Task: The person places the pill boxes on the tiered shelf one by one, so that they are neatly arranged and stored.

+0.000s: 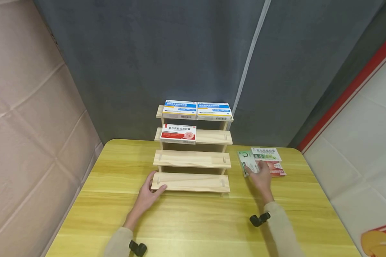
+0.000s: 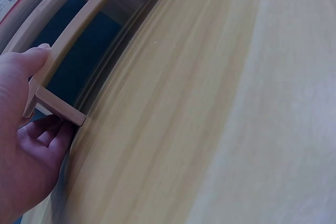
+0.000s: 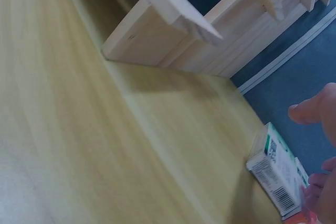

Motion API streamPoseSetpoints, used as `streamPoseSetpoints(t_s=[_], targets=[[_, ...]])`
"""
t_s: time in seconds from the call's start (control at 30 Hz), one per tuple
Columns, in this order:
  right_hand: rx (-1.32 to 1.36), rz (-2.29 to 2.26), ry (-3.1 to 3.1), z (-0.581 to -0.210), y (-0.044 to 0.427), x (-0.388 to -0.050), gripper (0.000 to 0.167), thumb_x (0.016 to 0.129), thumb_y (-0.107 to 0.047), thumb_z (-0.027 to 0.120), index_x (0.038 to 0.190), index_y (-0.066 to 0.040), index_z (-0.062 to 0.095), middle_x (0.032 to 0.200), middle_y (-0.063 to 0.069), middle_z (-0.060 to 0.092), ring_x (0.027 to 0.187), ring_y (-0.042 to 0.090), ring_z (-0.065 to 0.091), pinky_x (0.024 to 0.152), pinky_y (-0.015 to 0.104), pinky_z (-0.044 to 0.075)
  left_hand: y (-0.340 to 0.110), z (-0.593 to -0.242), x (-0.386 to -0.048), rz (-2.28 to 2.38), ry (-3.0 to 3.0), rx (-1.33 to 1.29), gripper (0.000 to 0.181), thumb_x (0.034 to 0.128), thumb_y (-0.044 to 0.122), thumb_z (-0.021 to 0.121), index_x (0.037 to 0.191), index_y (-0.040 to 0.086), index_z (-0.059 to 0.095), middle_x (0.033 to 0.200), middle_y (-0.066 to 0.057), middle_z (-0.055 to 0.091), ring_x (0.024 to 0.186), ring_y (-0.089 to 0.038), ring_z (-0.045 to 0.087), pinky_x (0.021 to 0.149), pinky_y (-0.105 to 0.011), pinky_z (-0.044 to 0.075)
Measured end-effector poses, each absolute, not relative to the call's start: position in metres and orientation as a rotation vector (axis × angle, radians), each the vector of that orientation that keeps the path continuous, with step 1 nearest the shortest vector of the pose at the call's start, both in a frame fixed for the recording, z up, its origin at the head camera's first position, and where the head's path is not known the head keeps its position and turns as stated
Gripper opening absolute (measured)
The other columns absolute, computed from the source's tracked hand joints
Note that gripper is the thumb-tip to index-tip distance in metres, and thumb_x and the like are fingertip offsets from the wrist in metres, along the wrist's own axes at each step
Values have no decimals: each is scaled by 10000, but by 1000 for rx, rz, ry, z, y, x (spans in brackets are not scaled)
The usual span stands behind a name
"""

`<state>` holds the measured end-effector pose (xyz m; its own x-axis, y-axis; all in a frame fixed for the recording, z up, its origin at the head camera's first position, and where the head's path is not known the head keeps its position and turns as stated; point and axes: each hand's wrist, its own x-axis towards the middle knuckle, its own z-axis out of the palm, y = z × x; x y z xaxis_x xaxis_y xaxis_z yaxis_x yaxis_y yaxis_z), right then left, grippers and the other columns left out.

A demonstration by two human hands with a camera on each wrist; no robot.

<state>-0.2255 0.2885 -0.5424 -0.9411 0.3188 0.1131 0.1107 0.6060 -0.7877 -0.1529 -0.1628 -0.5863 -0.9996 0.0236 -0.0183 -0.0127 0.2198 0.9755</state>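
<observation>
A stepped wooden rack (image 1: 193,182) stands on the table. My left hand (image 1: 145,197) grips the left end of its lowest step, thumb over the top edge and fingers around the side, as the left wrist view shows. Off to the rack's right, my right hand (image 1: 262,179) is over three medicine boxes: a green-and-white one (image 1: 245,157), a white one with a green band (image 1: 267,153) and a red one (image 1: 278,168). Its thumb is spread from the fingers; in the right wrist view the thumb (image 3: 310,109) stands apart from the green-and-white box. The fingers partly cover the red box.
Two blue-and-white medicine boxes (image 1: 179,109) lie side by side on the top step. A red-and-white box (image 1: 178,134) occupies the left of the step below. A dark grey curtain (image 1: 148,53) hangs behind the table (image 1: 193,221).
</observation>
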Motion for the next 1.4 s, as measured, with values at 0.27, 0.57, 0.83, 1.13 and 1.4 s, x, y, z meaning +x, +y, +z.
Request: streamPoseSetpoints(t_s=[0.27, 0.57, 0.83, 1.13, 1.4], targets=[[-373, 1171, -2586, -551, 283, -225, 742, 859, -189, 766, 1411, 177, 433, 1383, 406, 498, 1263, 530, 495, 1110, 623, 386, -162, -585, -153, 1964, 2423, 22, 858, 926, 270, 761, 1603, 163, 246, 1323, -205, 632, 927, -211, 682, 723, -284, 599], [-370, 950, -2714, -548, 275, -226, 757, 850, -244, 770, 1396, 167, 443, 1304, 375, 535, 1244, 501, 442, 1112, 607, 319, -163, -585, -153, 1964, 2430, 29, 854, 927, 270, 759, 1602, 160, 248, 1331, -211, 629, 946, -223, 684, 737, -284, 602], [-404, 789, -2873, -546, 270, -232, 837, 845, -368, 770, 1416, 137, 423, 1214, 381, 565, 1145, 517, 498, 999, 629, 383, -162, -582, -152, 1947, 2450, 33, 859, 927, 277, 759, 1603, 148, 244, 1337, -210, 625, 961, -218, 684, 750, -278, 600], [-566, 996, -2820, -557, 262, -227, 952, 844, -359, 778, 1474, 166, 295, 1322, 387, 418, 1224, 500, 387, 1082, 636, 355, -162, -583, -152, 1936, 2446, 29, 862, 928, 290, 756, 1606, 162, 240, 1342, -212, 624, 946, -218, 683, 734, -287, 599], [-626, 1005, -2711, -568, 256, -221, 945, 824, -342, 801, 1445, 179, 314, 1329, 399, 366, 1232, 501, 344, 1057, 622, 376, -162, -582, -151, 1935, 2451, 28, 853, 925, 282, 759, 1601, 166, 251, 1333, -211, 627, 959, -237, 683, 739, -288, 601]])
